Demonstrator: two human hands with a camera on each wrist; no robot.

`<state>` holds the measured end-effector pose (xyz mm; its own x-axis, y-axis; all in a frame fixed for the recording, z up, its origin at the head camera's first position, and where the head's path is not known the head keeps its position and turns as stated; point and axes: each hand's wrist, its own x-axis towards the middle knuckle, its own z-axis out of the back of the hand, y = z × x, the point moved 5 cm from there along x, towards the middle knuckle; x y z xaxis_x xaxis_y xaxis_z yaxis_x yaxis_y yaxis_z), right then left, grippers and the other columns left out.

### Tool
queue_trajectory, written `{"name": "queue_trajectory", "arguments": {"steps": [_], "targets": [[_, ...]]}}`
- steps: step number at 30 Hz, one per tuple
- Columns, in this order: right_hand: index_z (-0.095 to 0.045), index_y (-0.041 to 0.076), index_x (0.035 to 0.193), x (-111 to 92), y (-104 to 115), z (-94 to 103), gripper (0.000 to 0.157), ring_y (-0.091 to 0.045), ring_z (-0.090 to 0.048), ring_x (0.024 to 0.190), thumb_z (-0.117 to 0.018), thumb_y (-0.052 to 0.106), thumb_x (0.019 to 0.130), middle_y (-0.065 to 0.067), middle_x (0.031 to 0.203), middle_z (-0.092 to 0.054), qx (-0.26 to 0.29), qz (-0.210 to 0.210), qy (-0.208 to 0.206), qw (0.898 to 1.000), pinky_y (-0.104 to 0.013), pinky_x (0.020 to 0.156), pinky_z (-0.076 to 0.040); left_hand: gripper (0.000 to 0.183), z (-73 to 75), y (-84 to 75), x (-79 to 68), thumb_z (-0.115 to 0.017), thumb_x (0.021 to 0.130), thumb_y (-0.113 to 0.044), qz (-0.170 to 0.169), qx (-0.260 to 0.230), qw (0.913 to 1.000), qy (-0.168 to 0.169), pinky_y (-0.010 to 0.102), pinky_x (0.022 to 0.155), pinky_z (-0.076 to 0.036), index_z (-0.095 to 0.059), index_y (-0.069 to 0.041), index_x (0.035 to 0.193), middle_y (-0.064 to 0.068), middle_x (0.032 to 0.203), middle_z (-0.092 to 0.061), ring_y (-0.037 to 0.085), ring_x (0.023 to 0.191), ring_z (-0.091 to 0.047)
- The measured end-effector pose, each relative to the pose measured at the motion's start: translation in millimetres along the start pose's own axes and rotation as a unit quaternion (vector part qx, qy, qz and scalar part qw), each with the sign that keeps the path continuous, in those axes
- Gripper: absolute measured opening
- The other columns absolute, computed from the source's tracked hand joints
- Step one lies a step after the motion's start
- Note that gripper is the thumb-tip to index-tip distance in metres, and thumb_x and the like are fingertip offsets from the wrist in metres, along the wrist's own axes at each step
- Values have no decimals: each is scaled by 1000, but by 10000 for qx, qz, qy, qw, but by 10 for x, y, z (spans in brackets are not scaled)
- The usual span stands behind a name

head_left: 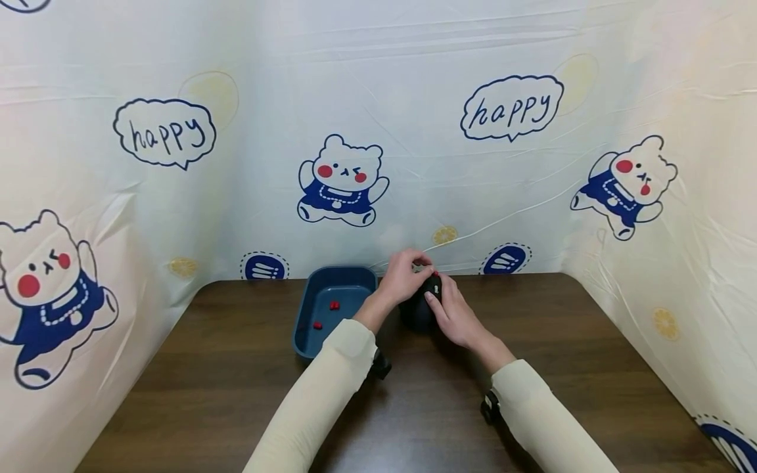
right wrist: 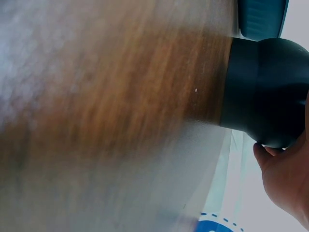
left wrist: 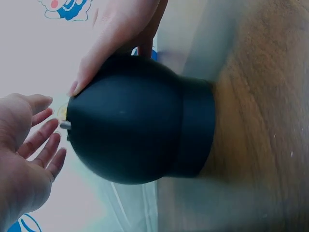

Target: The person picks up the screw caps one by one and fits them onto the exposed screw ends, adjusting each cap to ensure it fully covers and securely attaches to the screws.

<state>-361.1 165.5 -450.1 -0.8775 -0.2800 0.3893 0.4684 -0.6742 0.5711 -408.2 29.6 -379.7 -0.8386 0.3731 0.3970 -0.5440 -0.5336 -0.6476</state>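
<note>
A black round object (head_left: 418, 314) with a narrower cylindrical base (left wrist: 198, 128) stands on the table. It has a pale mark on its upper part and a short metal stub (left wrist: 65, 124) at its top. My right hand (head_left: 458, 316) holds its right side, thumb across the front. Over the top is my left hand (head_left: 405, 279); in the left wrist view its loosely bent fingers (left wrist: 41, 140) lie beside the stub, with nothing seen between them and the thumb. A tiny red spot (head_left: 435, 272) shows at the top between the hands, its kind too small to tell.
Left of the black object, a blue rectangular tray (head_left: 299, 328) holds small red pieces (head_left: 334, 305). The brown wooden table (head_left: 236, 394) ends at the back against a printed white curtain (head_left: 414, 131), which also hangs along both sides.
</note>
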Motion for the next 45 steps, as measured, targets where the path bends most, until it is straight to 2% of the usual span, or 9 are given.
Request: {"name": "queue_trajectory", "arguments": {"steps": [3,8,15,24,33,41,45], "targets": [[-23,0,156,-3,14,10,60,-39,-40,138,-40,35,111,-27,151,-34,25,18,-17,10000,-56,114,-35,14,45,-12,-2,-69,99,-21,-129,202,9997,71,38,97,-52,-76,-11,106,4,109,-71,22,109,-65],[-22,0,157,-12,8,14,61,-40,-39,139,-39,36,111,-26,152,-33,32,-41,5,10000,-56,115,-34,18,130,-11,-32,-68,100,-23,-115,419,9987,268,41,98,-51,-75,-10,111,5,113,-69,28,114,-63],[-22,0,158,-14,9,23,64,-39,-38,141,-40,39,111,-26,154,-32,58,-125,39,9999,-57,116,-33,19,286,62,-92,-71,99,-22,-36,834,9958,385,39,98,-52,-74,-11,113,5,114,-70,21,109,-63],[-23,1,157,-31,10,25,63,-40,-39,139,-43,38,110,-26,152,-34,80,-143,-22,9999,-58,115,-34,20,478,185,-182,-73,97,-22,147,1397,9887,531,39,100,-51,-73,-11,114,6,117,-68,22,110,-62],[-24,1,157,-20,16,19,62,-39,-39,139,-42,38,110,-25,153,-34,92,-113,-11,9999,-59,114,-35,20,679,365,-271,-71,98,-19,255,1498,9847,850,41,97,-52,-72,-8,115,10,119,-67,30,113,-62],[-22,2,157,-22,-14,-2,63,-39,-39,138,-40,41,110,-24,154,-32,63,-123,29,9999,-61,114,-35,24,818,472,-356,-71,98,-22,468,1713,9793,973,41,98,-53,-71,-10,119,8,122,-66,25,113,-60],[-22,3,157,-24,-3,4,64,-39,-39,138,-41,41,110,-24,154,-32,94,-132,38,9999,-60,114,-35,25,853,531,-387,-70,99,-23,571,1806,9767,1012,43,99,-52,-70,-9,119,10,124,-65,26,113,-59]]}}
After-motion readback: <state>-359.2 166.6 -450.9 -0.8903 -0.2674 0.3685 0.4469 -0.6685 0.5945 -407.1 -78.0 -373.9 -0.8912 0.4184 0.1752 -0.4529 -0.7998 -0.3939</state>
